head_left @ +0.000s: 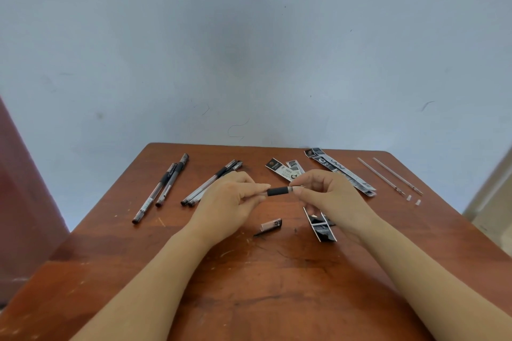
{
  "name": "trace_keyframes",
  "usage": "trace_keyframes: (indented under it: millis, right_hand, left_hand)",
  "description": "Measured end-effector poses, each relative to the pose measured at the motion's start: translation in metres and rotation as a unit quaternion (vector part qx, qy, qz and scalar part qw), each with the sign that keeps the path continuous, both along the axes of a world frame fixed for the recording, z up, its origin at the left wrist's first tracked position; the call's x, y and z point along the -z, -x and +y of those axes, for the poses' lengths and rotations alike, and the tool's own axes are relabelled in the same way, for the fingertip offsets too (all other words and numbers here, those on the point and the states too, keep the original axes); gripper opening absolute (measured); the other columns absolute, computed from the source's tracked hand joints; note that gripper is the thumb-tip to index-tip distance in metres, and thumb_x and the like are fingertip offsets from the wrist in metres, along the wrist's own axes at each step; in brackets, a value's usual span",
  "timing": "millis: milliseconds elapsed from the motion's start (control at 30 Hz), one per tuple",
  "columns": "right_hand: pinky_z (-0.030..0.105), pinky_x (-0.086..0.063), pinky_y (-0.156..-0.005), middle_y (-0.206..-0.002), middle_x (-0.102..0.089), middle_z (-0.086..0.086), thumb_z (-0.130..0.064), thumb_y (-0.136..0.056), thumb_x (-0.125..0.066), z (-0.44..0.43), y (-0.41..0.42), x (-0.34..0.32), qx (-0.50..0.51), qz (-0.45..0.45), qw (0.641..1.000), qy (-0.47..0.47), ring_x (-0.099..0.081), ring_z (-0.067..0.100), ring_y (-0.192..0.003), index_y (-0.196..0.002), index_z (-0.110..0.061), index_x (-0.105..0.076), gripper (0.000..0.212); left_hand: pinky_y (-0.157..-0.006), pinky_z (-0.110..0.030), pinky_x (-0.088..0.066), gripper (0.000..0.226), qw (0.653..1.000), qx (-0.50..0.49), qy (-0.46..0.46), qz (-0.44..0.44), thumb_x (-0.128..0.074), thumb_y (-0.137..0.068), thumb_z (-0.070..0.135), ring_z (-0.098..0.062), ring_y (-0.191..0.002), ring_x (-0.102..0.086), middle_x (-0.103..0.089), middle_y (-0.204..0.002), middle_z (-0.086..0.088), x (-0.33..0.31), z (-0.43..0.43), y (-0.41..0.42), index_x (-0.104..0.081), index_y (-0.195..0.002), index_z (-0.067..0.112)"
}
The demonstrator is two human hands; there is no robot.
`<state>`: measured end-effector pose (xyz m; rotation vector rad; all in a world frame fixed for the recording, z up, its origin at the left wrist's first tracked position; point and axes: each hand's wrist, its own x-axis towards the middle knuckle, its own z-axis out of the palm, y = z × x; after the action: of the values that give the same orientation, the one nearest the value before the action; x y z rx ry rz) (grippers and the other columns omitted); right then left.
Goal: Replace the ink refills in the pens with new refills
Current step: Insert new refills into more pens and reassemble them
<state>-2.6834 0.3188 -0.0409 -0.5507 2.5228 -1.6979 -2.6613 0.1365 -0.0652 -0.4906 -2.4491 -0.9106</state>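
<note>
Above the middle of the wooden table I hold a pen level by its black grip. My left hand is closed around the barrel, which it hides. My right hand pinches the tip end of the same pen. The pen's cap lies on the table just below my hands. Two capped pens lie at the far left and a bundle of pens lies beside my left hand. Two thin clear refills rest at the far right.
Black-and-white refill packets lie at the back and back right, with torn packet pieces under my right wrist. Two tiny clear caps sit by the refills. A pale wall stands right behind the table's far edge.
</note>
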Motion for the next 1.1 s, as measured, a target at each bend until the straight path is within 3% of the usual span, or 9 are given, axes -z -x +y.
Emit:
trace_keyframes:
  millis: [233,500,633,700,800,867,967,1100]
  right_hand:
    - [0.021,-0.039,-0.047,-0.053,-0.057,-0.004,-0.003,-0.082,-0.061,0.003,0.001,-0.002,-0.008,0.018,1.0,0.018,-0.048,0.005,-0.042,-0.074,-0.021,-0.064,0.02]
    - [0.008,-0.04,-0.047,-0.05,-0.062,-0.012,0.001,-0.079,-0.063,0.008,0.005,-0.002,0.035,0.071,0.996,0.038,-0.053,-0.002,-0.045,-0.073,-0.024,-0.064,0.026]
    - [0.008,-0.041,-0.048,-0.047,-0.061,-0.014,0.0,-0.08,-0.064,0.012,0.009,-0.003,0.068,0.08,0.993,0.061,-0.052,-0.004,-0.044,-0.072,-0.022,-0.064,0.023]
    - [0.008,-0.042,-0.049,-0.049,-0.061,-0.01,0.0,-0.08,-0.064,0.015,0.011,-0.004,0.084,0.085,0.991,0.063,-0.051,-0.004,-0.044,-0.07,-0.022,-0.064,0.024]
    - [0.004,-0.038,-0.05,-0.062,-0.057,-0.008,-0.001,-0.079,-0.065,0.02,0.011,-0.004,0.063,0.097,0.991,-0.068,-0.05,-0.007,-0.047,-0.073,-0.021,-0.064,0.021]
    - [0.005,-0.038,-0.051,-0.063,-0.056,-0.01,-0.002,-0.079,-0.065,0.02,0.008,-0.004,0.02,0.108,0.977,-0.182,-0.051,-0.01,-0.051,-0.073,-0.025,-0.062,0.024]
    - [0.006,-0.039,-0.055,-0.066,-0.057,-0.01,-0.002,-0.078,-0.065,0.016,0.003,-0.004,-0.042,0.111,0.964,-0.237,-0.053,-0.006,-0.057,-0.07,-0.028,-0.061,0.028]
    - [0.005,-0.039,-0.062,-0.074,-0.056,-0.015,-0.008,-0.082,-0.062,0.013,0.0,-0.002,-0.084,0.126,0.949,-0.277,-0.051,-0.001,-0.068,-0.087,-0.017,-0.071,0.014]
  left_hand:
    - [-0.067,-0.01,-0.035,0.026,1.0,0.003,-0.009,-0.005,-0.06,-0.084,0.016,0.0,-0.075,-0.048,-0.057,-0.083,0.009,-0.003,0.001,-0.001,-0.065,-0.11,0.017]
    - [-0.069,-0.012,-0.036,0.025,1.0,-0.016,-0.007,-0.025,-0.052,-0.089,0.016,-0.007,-0.077,-0.049,-0.054,-0.081,0.009,-0.005,-0.003,-0.001,-0.063,-0.111,0.014]
    - [-0.072,-0.026,-0.041,0.023,0.999,-0.026,-0.011,-0.032,-0.049,-0.09,0.015,-0.012,-0.078,-0.051,-0.058,-0.082,0.002,-0.006,-0.004,-0.001,-0.063,-0.109,0.014]
    - [-0.07,-0.025,-0.039,0.022,0.999,-0.037,-0.011,-0.026,-0.049,-0.091,0.014,-0.015,-0.079,-0.051,-0.059,-0.083,-0.003,-0.006,-0.005,0.0,-0.064,-0.107,0.014]
    - [-0.066,-0.014,-0.034,0.023,0.999,-0.051,-0.01,-0.018,-0.049,-0.09,0.015,-0.012,-0.077,-0.049,-0.058,-0.083,0.0,-0.005,-0.007,0.0,-0.063,-0.108,0.014]
    - [-0.067,-0.017,-0.036,0.023,0.998,-0.053,-0.01,-0.022,-0.049,-0.091,0.016,-0.013,-0.078,-0.05,-0.059,-0.084,-0.001,-0.005,-0.007,0.0,-0.063,-0.109,0.014]
    - [-0.069,-0.022,-0.038,0.023,0.998,-0.053,-0.009,-0.026,-0.048,-0.091,0.016,-0.014,-0.078,-0.05,-0.059,-0.084,-0.001,-0.005,-0.006,0.001,-0.062,-0.109,0.015]
    - [-0.066,-0.017,-0.035,0.023,0.998,-0.054,-0.005,-0.022,-0.049,-0.091,0.017,-0.011,-0.075,-0.047,-0.058,-0.084,0.002,-0.003,-0.006,0.002,-0.062,-0.11,0.015]
